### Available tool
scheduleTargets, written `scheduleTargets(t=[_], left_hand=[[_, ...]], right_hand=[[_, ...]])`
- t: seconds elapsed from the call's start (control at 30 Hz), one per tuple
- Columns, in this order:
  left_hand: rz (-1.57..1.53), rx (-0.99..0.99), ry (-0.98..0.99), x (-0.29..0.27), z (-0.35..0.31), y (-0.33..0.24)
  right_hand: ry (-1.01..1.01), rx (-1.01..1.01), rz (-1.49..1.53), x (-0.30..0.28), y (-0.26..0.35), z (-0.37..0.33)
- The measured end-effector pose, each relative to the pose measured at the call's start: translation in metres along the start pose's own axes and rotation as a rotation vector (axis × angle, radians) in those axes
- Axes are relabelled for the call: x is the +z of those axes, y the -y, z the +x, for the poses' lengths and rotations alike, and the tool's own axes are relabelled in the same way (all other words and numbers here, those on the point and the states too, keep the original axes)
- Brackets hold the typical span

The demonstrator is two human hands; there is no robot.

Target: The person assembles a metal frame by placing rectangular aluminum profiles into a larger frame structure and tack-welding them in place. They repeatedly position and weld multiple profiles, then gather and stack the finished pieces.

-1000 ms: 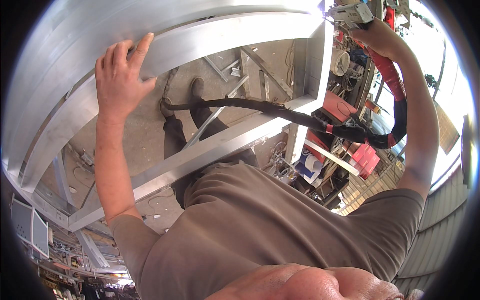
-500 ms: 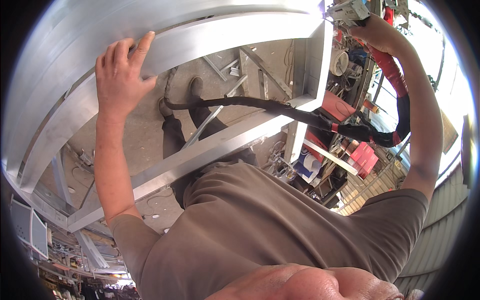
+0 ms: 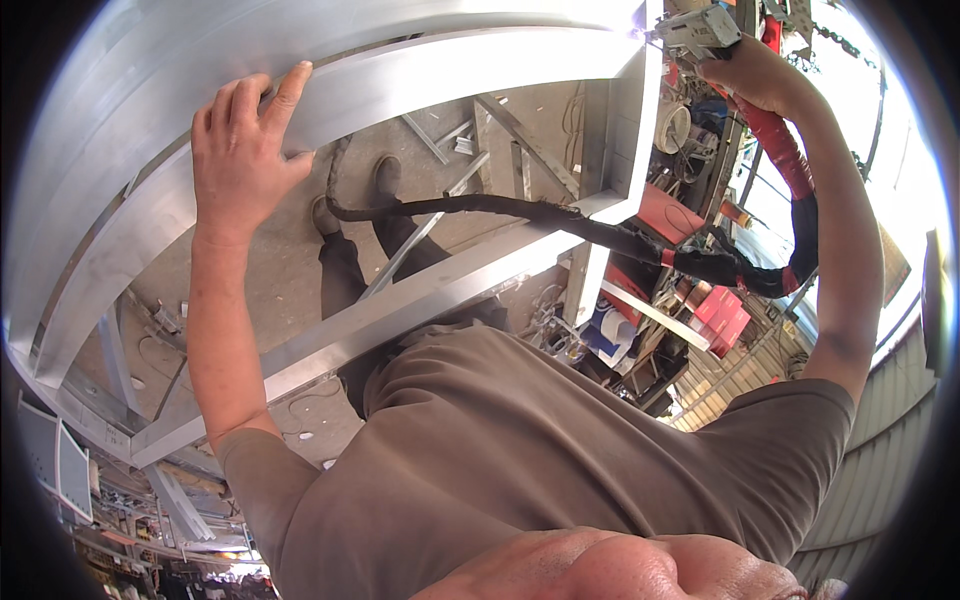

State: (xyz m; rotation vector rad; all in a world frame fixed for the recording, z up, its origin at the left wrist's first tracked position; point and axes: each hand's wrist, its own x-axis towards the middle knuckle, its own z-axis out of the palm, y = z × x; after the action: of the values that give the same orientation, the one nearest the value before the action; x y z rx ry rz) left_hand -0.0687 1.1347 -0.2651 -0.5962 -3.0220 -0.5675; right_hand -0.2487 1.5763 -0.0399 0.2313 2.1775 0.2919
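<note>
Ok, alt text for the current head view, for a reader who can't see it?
A person's right hand holds a gray tool near a corner of a metal frame, where a bright glow shows. The left hand rests open on the frame's upper bar. A black-and-red hose hangs by the right forearm and crosses the frame toward the shoes.

The beam (image 3: 450, 68) is smooth, glossy metal, the welding gun (image 3: 700, 33) looks dull metallic, its hose (image 3: 776, 140) has shiny, creased wrapping, and the T-shirt (image 3: 520, 440) is matt cloth.
</note>
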Motion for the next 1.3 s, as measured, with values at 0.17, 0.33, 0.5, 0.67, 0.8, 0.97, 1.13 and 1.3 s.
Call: scheduleTargets(t=[0.17, 0.33, 0.5, 0.67, 0.8, 0.97, 1.13, 1.3], left_hand=[[-0.006, 0.002, 0.001, 0.000, -0.001, 0.000], [-0.012, 0.003, -0.001, 0.000, -0.001, -0.001], [0.000, 0.005, -0.004, 0.000, 0.000, -0.001], [0.004, -0.007, 0.021, -0.001, 0.000, -0.002], [0.019, -0.015, 0.025, -0.002, 0.000, -0.003], [0.020, -0.024, 0.032, -0.002, -0.001, -0.004], [0.001, -0.048, 0.072, -0.005, -0.003, -0.004], [0.005, -0.049, 0.064, -0.007, -0.004, -0.009]], right_hand=[[-0.012, -0.028, -0.027, -0.002, -0.006, 0.000], [-0.036, -0.023, -0.005, 0.000, 0.002, -0.010], [-0.134, -0.103, 0.017, -0.004, -0.013, -0.029], [-0.332, 0.173, 0.274, -0.013, -0.033, -0.079], [-0.338, 0.165, 0.399, 0.002, -0.042, -0.113], [-0.286, 0.181, 0.437, 0.031, -0.057, -0.117], [-0.301, 0.108, 0.649, 0.054, -0.095, -0.139], [-0.517, 0.202, 1.016, 0.073, -0.164, -0.178]])
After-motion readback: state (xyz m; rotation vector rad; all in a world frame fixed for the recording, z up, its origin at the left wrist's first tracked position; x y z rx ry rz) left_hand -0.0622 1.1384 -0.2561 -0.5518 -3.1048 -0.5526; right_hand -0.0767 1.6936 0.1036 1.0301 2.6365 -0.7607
